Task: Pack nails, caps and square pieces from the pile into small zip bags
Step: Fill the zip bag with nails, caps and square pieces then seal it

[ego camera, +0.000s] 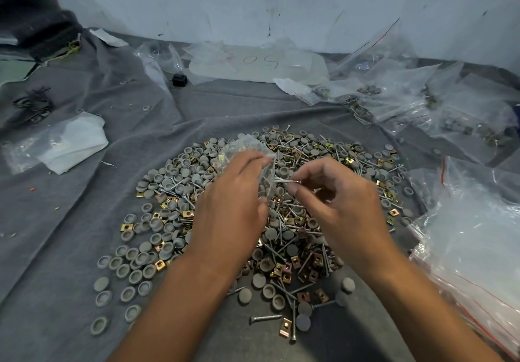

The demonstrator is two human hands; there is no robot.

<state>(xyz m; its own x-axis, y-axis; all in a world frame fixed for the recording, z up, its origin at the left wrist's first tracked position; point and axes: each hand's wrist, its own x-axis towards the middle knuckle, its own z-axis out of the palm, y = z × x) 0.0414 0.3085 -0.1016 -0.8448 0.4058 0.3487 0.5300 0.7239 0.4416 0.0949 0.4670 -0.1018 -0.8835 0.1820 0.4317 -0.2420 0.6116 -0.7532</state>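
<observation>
At the near edge of the grey cloth [70, 221], stray nails [266, 318], grey caps [132, 312] and brass square pieces [285, 328] lie scattered, apart from one another. Beyond them, the main pile [284, 237] sits mid-cloth, both forearms reaching over it. Left hand [230, 204]: fingers curled, pinching a small clear zip bag [247, 147] that rises above the pile; bag mouth appears to face the right hand, though the film is hard to read. Right hand [337, 204]: thumb and forefinger pressed together on a few nails [284, 180], whose tips lie at the bag's edge, just beside the left fingertips. Right of the pile, a stack of clear bags [472, 237]. Farther right, filled bags [408, 97]. Far centre, a plastic sheet with handwritten digits [253, 63] against the wall [253, 1]. Left, a crumpled white bag [73, 142].
</observation>
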